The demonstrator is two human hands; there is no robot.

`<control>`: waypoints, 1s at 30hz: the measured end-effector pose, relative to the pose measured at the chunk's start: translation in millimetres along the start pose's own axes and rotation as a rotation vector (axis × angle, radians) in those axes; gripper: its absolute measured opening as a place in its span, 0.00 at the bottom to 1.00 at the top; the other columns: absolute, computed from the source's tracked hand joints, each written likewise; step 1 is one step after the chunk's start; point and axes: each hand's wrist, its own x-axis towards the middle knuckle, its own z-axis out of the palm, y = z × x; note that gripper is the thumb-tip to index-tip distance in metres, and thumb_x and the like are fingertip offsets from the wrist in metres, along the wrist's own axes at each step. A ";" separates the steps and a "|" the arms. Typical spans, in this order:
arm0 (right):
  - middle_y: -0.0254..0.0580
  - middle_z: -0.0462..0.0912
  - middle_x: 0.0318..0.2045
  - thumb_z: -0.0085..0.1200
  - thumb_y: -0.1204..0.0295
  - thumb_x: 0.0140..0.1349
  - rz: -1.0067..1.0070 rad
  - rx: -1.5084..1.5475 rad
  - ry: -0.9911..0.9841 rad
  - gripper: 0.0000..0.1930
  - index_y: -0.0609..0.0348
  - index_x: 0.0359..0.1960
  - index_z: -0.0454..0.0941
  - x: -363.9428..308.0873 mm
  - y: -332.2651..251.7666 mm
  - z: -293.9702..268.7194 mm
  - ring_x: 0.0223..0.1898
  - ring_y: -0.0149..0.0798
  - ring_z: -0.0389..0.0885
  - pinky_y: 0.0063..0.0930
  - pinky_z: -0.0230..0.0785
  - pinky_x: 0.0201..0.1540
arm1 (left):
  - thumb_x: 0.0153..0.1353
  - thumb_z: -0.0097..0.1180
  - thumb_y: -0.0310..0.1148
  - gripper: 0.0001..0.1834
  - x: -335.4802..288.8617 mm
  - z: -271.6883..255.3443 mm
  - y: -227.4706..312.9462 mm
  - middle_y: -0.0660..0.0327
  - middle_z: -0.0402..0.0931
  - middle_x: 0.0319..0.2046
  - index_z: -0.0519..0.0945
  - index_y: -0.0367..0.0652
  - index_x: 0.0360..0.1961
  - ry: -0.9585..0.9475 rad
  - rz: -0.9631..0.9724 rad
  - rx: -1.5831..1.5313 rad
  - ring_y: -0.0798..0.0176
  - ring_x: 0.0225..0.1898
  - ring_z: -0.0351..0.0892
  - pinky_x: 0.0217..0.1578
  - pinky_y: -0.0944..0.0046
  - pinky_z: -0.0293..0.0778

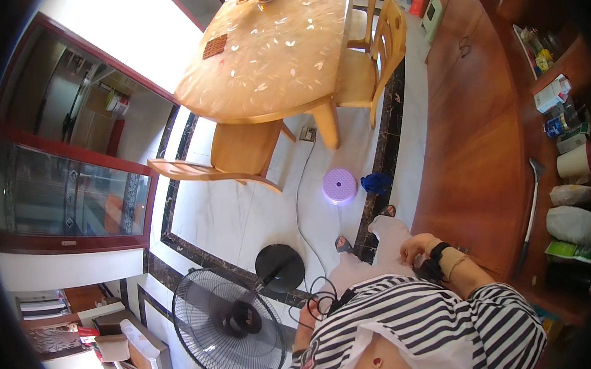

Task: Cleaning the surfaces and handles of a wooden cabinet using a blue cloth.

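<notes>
My left hand (309,313) is low in the middle, closed around a loop of black cable (327,292). Beside it stands a black pedestal fan (233,323) with a wire cage; its round base (279,268) rests on the floor. My right hand (416,246) hangs in front of my light trousers, fingers curled; whatever they may hold is hidden. A black strap (439,250) circles that wrist. From near the fan a thin cord (297,208) runs over the floor to a small socket block (308,134) under the table.
A wooden dining table (268,71) stands ahead, with a near chair (243,150) and others at its right. A purple stool (339,186) and a dark blue bundle (376,183) sit on the floor. Wooden cabinets (471,119) line the right; a glass sliding door (72,191) is left.
</notes>
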 end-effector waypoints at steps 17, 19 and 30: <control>0.39 0.86 0.27 0.69 0.62 0.44 -0.187 0.490 0.236 0.14 0.53 0.32 0.86 4.1 139.9 -13.0 0.30 0.38 0.82 0.34 0.74 0.36 | 0.55 0.57 0.20 0.08 143.4 117.2 275.9 0.69 0.71 0.25 0.77 0.35 0.37 -0.439 0.253 0.455 0.75 0.28 0.69 0.29 0.71 0.67; 0.39 0.86 0.28 0.68 0.61 0.45 -0.234 0.568 0.303 0.14 0.52 0.32 0.86 3.1 145.0 -12.6 0.30 0.38 0.82 0.34 0.74 0.36 | 0.56 0.58 0.24 0.07 147.7 125.9 323.3 0.69 0.72 0.24 0.78 0.36 0.36 -0.502 0.070 0.508 0.75 0.27 0.68 0.28 0.71 0.66; 0.31 0.82 0.23 0.65 0.65 0.51 -0.161 1.074 0.425 0.08 0.53 0.28 0.83 29.7 135.5 -7.7 0.26 0.31 0.77 0.30 0.69 0.31 | 0.56 0.61 0.26 0.09 267.5 145.8 480.2 0.72 0.76 0.28 0.81 0.38 0.39 -1.053 -0.271 0.986 0.76 0.32 0.71 0.34 0.70 0.69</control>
